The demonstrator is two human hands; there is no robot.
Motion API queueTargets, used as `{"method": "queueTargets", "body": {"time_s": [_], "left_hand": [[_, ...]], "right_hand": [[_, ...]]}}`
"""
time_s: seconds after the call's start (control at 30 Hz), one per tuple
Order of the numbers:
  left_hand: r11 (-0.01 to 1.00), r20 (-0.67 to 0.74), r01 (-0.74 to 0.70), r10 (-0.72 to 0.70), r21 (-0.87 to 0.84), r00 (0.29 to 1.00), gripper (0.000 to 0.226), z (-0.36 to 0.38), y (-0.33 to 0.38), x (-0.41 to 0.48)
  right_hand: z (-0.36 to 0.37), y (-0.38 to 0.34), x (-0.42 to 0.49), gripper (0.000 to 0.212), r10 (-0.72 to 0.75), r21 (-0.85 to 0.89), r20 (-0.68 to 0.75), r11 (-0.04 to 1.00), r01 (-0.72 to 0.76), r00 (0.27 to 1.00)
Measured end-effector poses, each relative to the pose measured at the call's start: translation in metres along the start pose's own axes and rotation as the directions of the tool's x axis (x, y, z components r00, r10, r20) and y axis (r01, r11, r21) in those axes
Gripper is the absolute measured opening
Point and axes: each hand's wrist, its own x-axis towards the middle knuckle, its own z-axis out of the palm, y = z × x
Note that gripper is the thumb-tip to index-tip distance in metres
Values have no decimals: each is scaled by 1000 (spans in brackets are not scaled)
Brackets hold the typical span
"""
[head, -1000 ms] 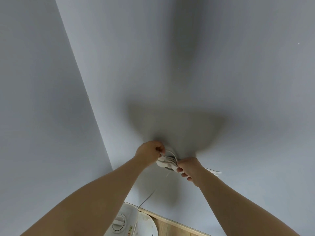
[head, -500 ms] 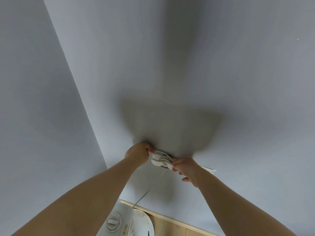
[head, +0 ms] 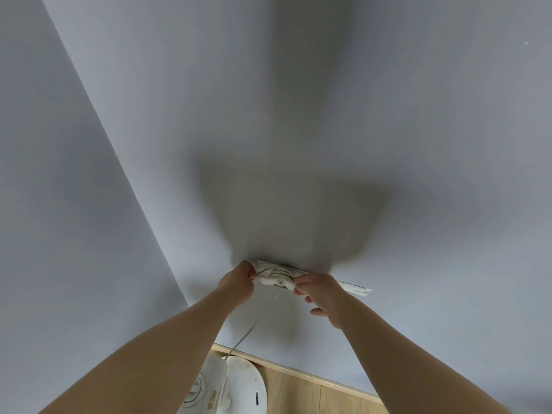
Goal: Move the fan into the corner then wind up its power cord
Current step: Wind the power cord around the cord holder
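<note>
The white fan (head: 215,386) shows only at the bottom edge: its control column with a dial and its round base, close to the corner of two walls. Its white power cord (head: 276,276) is gathered in several loops up in front of the wall, between my hands. One strand (head: 254,322) runs down from the loops to the fan. My left hand (head: 236,282) pinches the cord at the left end of the bundle. My right hand (head: 321,292) grips the right end. A flat white piece (head: 355,286) sticks out to the right behind my right hand.
Two pale blue-grey walls meet in a corner line (head: 143,210) to the left of my hands. A wooden skirting board (head: 298,373) and wood floor (head: 298,395) run along the bottom right, beside the fan's base.
The cord bundle now lies more stretched out between my hands. My left hand has shifted from covering the loops to pinching a strand at their left end.
</note>
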Motion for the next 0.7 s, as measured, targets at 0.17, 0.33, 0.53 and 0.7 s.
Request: {"method": "queueTargets", "body": {"time_s": [0.17, 0.33, 0.53, 0.7], "left_hand": [[997, 36, 35, -32, -72, 999, 40, 14, 2, 2], [942, 93, 142, -119, -303, 988, 26, 39, 7, 3], [728, 250, 342, -237, -593, 939, 29, 41, 23, -5], [552, 378, 468, -276, -690, 884, 26, 40, 31, -12]], "right_hand": [[0, 2, 4, 28, -8, 21, 13, 1000, 7, 1000], [1, 13, 11, 13, -3, 82, -19, 997, 5, 1000], [5, 28, 17, 26, 38, -51, -109, 998, -44, 993], [13, 32, 19, 36, 67, -186, 34, 981, -59, 997]]}}
